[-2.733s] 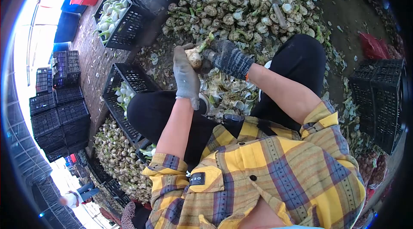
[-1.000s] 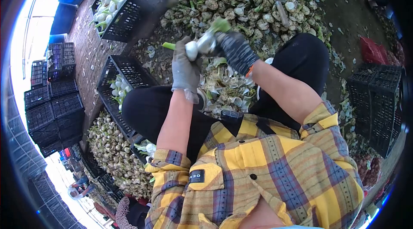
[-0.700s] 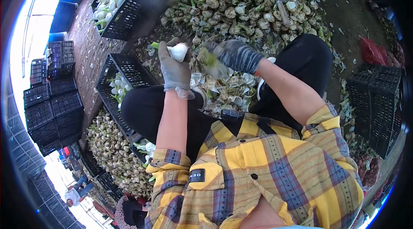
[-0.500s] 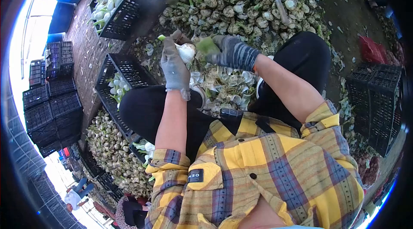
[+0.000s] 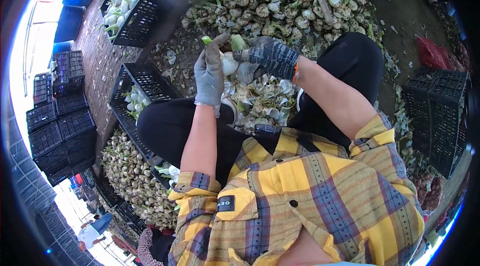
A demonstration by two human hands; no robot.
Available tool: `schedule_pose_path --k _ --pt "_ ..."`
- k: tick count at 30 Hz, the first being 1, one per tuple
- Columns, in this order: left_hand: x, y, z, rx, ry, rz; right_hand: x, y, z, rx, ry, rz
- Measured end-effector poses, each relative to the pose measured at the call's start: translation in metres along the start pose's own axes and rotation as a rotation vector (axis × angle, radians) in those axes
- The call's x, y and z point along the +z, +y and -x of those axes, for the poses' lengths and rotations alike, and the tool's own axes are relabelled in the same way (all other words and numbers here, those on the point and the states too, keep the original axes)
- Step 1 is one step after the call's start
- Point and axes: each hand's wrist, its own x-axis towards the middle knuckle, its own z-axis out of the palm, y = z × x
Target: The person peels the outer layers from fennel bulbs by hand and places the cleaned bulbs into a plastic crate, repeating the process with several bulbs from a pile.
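Observation:
My left hand [image 5: 209,73], in a grey work glove, is closed around a white garlic bulb [image 5: 229,64]. A cut green stem end [image 5: 206,40] pokes out above its fingers. My right hand [image 5: 272,57], in a dark striped glove, is closed against the bulb's right side. A loose papery garlic skin [image 5: 246,72] hangs under its fingertips, and a pale green leaf piece [image 5: 238,43] shows just above them. Some of the right fingertips are hidden. Peeled skins [image 5: 265,100] litter the ground below both hands, between my legs.
A heap of unpeeled garlic [image 5: 265,3] lies ahead, a knife [image 5: 324,6] on top. Black crates [image 5: 147,78] with white bulbs stand at left, beside another garlic pile [image 5: 132,178]. Stacked crates [image 5: 434,116] and a red bag [image 5: 432,55] are at right. A person [image 5: 92,231] is far left.
My right hand has turned and come against the bulb; a loose skin now hangs beneath it. My left hand has shifted slightly right with the bulb.

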Motion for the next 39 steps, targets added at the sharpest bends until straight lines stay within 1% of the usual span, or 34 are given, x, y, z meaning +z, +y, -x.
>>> schedule_pose_path --k 3,6,9,12,15,17,20,22,23,24,26,27,30,33,35,36,37,39 --pt "0.002 0.005 0.002 -0.043 0.028 -0.011 0.004 -0.005 0.009 -0.106 0.05 -0.041" --pt "0.001 -0.01 0.0 0.091 0.094 -0.055 0.002 0.001 -0.002 -0.106 0.146 0.242" --pt "-0.002 -0.008 0.003 -0.084 0.112 -0.049 0.003 -0.002 0.004 -0.256 0.204 0.455" --pt "-0.002 -0.013 0.0 -0.059 0.185 0.02 -0.001 0.022 -0.017 -0.283 0.325 0.47" --pt "-0.001 -0.007 0.0 -0.036 0.232 -0.06 -0.012 0.023 -0.025 -0.123 0.418 0.588" --pt "0.002 0.001 0.001 -0.075 0.231 -0.026 -0.012 0.022 -0.027 -0.024 0.173 0.522" --pt "0.003 0.007 0.002 -0.111 0.181 0.044 -0.002 0.008 -0.009 -0.113 0.055 0.487" --pt "0.004 0.007 0.003 -0.089 0.138 0.057 0.01 0.001 -0.001 0.123 0.037 -0.239" --pt "0.004 0.007 0.003 -0.057 0.121 0.042 0.012 -0.001 -0.002 0.004 0.016 -0.097" --pt "0.004 0.007 0.003 -0.025 0.107 0.027 0.011 0.001 -0.003 -0.083 0.032 -0.048" --pt "-0.002 -0.013 0.0 -0.003 0.184 -0.002 0.009 0.01 -0.003 -0.255 0.065 0.048" --pt "0.0 -0.014 0.0 0.008 0.222 -0.016 0.008 0.01 -0.003 -0.262 0.058 0.041" --pt "0.004 -0.014 0.001 -0.011 0.251 0.004 0.004 0.018 -0.012 -0.161 0.244 0.214" --pt "0.005 -0.009 0.002 -0.02 0.229 0.041 -0.008 0.03 -0.029 -0.069 0.374 0.448" --pt "0.0 -0.013 0.001 0.001 0.176 0.02 -0.008 0.037 -0.034 -0.148 0.146 0.43" --pt "-0.002 -0.015 0.001 0.011 0.151 0.008 -0.002 0.021 -0.024 -0.069 0.08 0.365" --pt "0.0 -0.015 0.002 0.074 0.146 -0.034 0.004 0.004 -0.013 0.014 0.02 0.305" --pt "0.007 -0.015 0.002 0.199 0.132 -0.119 0.011 0.02 -0.018 -0.084 0.027 0.08"
